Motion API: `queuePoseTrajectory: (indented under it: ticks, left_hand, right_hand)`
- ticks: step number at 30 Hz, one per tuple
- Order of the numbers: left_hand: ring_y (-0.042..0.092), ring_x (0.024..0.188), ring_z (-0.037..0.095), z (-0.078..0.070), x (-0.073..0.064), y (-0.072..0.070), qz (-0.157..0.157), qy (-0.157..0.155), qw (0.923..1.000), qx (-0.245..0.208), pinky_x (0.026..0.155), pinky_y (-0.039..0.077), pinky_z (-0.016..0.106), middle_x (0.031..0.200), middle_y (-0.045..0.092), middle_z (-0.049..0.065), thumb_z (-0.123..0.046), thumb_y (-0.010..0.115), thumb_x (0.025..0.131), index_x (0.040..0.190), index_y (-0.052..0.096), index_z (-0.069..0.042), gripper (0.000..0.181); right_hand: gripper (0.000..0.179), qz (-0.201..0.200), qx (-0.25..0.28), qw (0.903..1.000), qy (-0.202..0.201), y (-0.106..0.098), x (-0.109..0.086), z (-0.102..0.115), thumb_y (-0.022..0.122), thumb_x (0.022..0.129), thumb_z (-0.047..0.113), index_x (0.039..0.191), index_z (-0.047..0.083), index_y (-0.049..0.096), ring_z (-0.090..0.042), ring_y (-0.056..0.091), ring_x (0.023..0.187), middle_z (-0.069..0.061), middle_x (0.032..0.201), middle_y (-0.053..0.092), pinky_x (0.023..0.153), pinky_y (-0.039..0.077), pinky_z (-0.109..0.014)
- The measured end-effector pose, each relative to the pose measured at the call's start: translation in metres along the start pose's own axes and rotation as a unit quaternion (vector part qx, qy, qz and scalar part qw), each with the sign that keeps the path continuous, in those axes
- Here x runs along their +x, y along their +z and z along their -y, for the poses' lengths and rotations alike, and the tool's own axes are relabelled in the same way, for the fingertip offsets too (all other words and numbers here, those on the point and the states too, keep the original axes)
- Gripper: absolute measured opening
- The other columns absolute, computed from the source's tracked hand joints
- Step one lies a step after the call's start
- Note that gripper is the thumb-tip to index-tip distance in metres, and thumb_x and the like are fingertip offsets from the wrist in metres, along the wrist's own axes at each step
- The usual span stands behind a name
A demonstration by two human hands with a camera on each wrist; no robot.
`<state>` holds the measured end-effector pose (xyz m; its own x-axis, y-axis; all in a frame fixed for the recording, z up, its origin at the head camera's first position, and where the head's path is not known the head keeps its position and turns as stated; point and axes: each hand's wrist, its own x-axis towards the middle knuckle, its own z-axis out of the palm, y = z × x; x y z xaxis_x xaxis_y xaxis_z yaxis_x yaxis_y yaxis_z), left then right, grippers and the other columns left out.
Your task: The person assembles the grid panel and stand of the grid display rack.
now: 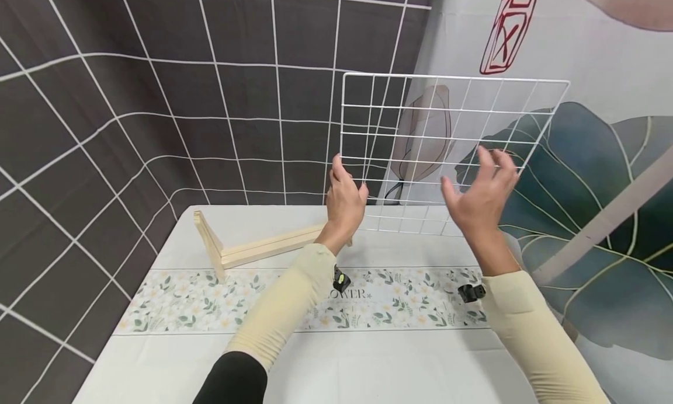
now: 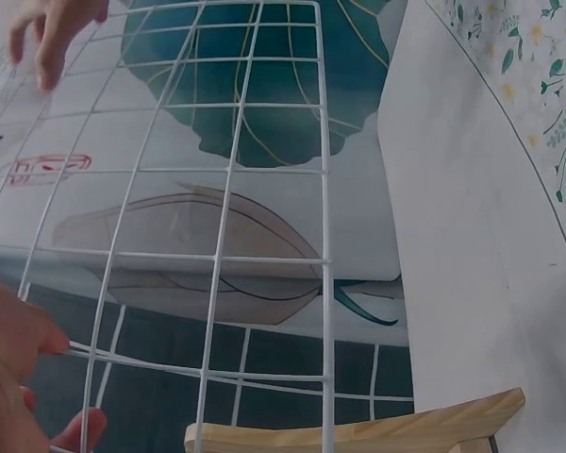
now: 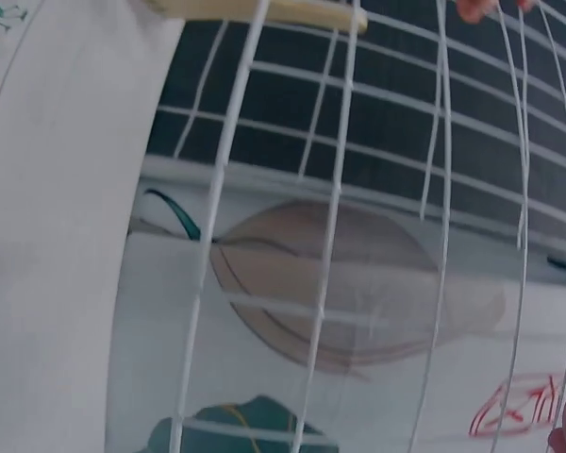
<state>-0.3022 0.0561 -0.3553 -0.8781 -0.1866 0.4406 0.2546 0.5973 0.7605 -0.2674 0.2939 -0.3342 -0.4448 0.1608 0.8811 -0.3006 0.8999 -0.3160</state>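
A white wire grid panel [image 1: 455, 77] stands raised and tilted over the far right part of the table. My left hand [image 1: 344, 199] grips it low on its left side; in the left wrist view, fingers of that hand [image 2: 9, 354] appear on both sides of the wires. My right hand [image 1: 482, 197] is at the panel's right side with fingers spread and slightly bent, overlapping the wires. Left of the panel, a pale wooden stand [image 1: 273, 246] with an upright end piece and a long bar rests on the table, its right end partly hidden behind my left forearm.
The white table [image 1: 368, 363] carries a floral printed band [image 1: 415, 299] across its middle. A dark cloth with white grid lines [image 1: 173, 135] hangs behind and to the left. At the right hangs a pale cloth with large leaf prints [image 1: 578, 176].
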Motion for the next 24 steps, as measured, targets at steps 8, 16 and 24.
queuePoseTrajectory:
  ticks: [8,16,24]
  left_hand:
    - [0.069,0.088,0.034,-0.001,-0.001,-0.002,0.0,-0.007,1.0,-0.003,0.078,0.057,0.047,0.122,0.061,0.013,-0.016,0.074,0.092,0.156,0.02,-0.008,0.085]
    - [0.069,0.088,0.033,-0.002,-0.001,-0.006,-0.002,-0.003,1.0,-0.007,0.078,0.057,0.046,0.122,0.061,0.013,-0.015,0.073,0.091,0.156,0.02,-0.007,0.084]
    - [0.069,0.088,0.032,0.0,-0.003,-0.007,-0.001,0.001,1.0,0.005,0.077,0.057,0.045,0.121,0.061,0.014,-0.015,0.074,0.091,0.156,0.02,-0.006,0.084]
  right_hand:
    - [0.068,0.068,-0.046,0.9922,-0.093,0.018,-0.013,0.021,0.076,0.084,0.032,0.145,0.015,0.049,-0.048,0.034,0.133,-0.024,0.149,0.036,0.101,0.034,-0.065]
    - [0.068,0.076,-0.063,0.9895,-0.106,0.03,-0.017,0.036,0.078,0.081,0.028,0.143,0.018,0.052,-0.048,0.037,0.131,-0.023,0.148,0.039,0.091,0.039,-0.065]
    - [0.067,0.088,-0.082,0.987,-0.107,0.035,-0.018,0.046,0.078,0.082,0.024,0.143,0.022,0.052,-0.05,0.039,0.13,-0.023,0.147,0.039,0.084,0.046,-0.064]
